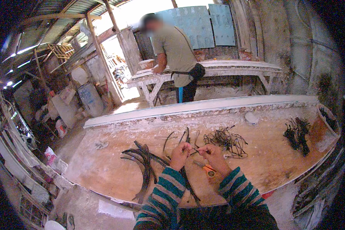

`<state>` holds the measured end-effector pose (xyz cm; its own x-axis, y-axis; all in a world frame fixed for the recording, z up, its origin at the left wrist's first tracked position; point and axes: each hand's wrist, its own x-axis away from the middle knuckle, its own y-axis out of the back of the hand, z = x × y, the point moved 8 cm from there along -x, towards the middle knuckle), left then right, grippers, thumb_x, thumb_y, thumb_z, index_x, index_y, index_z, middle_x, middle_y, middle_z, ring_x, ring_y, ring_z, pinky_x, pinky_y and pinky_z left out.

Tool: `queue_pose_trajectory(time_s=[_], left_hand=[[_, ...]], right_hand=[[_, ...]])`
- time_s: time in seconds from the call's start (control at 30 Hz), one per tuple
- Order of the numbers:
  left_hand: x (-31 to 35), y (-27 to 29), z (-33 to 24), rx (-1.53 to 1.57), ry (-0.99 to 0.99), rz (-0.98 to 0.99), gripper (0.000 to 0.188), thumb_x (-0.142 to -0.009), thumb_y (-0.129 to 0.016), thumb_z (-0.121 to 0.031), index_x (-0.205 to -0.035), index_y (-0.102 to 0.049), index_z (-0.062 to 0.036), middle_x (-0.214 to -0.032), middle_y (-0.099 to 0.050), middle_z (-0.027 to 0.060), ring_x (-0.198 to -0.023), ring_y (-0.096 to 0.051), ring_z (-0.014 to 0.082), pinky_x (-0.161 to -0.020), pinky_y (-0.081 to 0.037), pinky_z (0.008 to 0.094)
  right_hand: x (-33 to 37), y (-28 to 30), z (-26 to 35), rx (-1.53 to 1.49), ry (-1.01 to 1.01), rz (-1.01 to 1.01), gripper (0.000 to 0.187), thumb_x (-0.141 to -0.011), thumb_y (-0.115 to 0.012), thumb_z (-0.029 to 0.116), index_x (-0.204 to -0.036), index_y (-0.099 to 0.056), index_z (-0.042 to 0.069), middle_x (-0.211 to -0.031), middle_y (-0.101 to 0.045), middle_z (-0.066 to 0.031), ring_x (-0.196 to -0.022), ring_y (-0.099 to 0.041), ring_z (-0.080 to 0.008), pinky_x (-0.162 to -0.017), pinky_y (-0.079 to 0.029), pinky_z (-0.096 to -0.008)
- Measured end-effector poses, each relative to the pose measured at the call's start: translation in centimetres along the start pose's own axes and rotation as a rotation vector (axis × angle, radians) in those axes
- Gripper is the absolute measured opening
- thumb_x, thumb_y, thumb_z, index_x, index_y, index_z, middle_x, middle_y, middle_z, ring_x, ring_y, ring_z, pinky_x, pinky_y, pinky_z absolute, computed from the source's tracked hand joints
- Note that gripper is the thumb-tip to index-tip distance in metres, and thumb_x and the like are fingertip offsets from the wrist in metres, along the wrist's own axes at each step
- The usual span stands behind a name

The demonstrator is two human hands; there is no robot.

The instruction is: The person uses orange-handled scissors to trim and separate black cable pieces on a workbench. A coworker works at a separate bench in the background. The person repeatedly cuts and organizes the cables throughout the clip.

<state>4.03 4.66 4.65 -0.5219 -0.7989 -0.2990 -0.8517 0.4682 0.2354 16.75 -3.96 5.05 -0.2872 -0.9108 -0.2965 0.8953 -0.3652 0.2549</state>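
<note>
The long workbench (pixel 103 161) takes up most of what I see, dusty and pale, and its near edge runs close under my forearms. Anything I knock toward me could, I think, slide off onto the floor. The far side ends in a raised white rail (pixel 203 105), so nothing rolls off that way. To my left lie the curved dark strips (pixel 142 165), fanned out and reaching almost to the near edge; a careless elbow would likely drag them over. To my right the bench is mostly bare up to a bundle of dark ties (pixel 297 134) and a bucket (pixel 327 124), so that is my free room.

The loose tangle of wire (pixel 228 142) sits just beyond my right hand (pixel 212 153); if I pull hard, I judge the whole tangle may come along and snag. The orange-handled scissors (pixel 207 168) lie below my wrists, and I could catch them when I lower my hands.

My left hand (pixel 180 151) is closed in a fist around a thin dark wire (pixel 194 152), and my right pinches its other end, the piece held just above the bench between them. The person behind works at another table (pixel 234 67), well apart.
</note>
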Motion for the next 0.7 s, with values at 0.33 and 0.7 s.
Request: queue_pose_trajectory(time_s=[0.33,0.7], left_hand=[[-0.3,0.1,0.3,0.215,-0.035,0.02,0.007,-0.085,-0.054,-0.009,-0.087,-0.053,-0.0033,-0.077,-0.053,0.0006,-0.069,-0.05,0.0086,-0.063,-0.043,0.0221],[0.7,-3.0,-0.5,0.247,-0.031,0.236,0.044,-0.075,-0.066,-0.006,-0.115,-0.047,-0.0061,-0.085,-0.056,0.0005,-0.076,-0.054,0.0106,-0.075,-0.045,0.0248]], right_hand=[[0.6,-0.5,1.1,-0.065,0.124,-0.017,0.014,-0.079,-0.061,0.009,-0.09,-0.062,0.001,-0.079,-0.059,-0.0046,-0.067,-0.053,-0.0127,-0.061,-0.045,-0.0269],[0.8,-0.6,2.4,-0.352,-0.046,-0.006,0.014,-0.082,-0.06,0.015,-0.088,-0.055,0.003,-0.07,-0.056,-0.0011,-0.061,-0.052,-0.0099,-0.053,-0.042,-0.0235]])
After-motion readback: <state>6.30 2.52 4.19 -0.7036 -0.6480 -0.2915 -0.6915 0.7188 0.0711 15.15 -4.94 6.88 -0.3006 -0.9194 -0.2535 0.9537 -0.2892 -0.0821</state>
